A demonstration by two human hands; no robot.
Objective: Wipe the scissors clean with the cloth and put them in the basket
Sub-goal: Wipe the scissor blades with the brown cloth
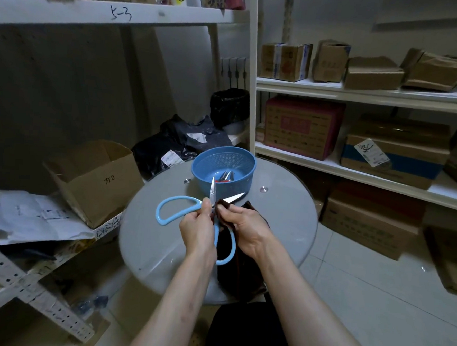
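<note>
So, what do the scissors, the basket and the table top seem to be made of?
Scissors: blades look like bright polished metal, handles like smooth light-blue plastic. Basket: probably blue plastic, moulded with a fine grid of holes in its wall. Table top: likely frosted glass, smooth and grey, with round metal fixings showing.

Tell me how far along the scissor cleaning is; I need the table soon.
Done, apparently: some tools already lie in the blue basket. In hand: the left hand holds the blue-handled scissors open while the right hand presses the dark cloth onto one blade. Left: finishing the wipe and putting this pair in the basket.
</note>
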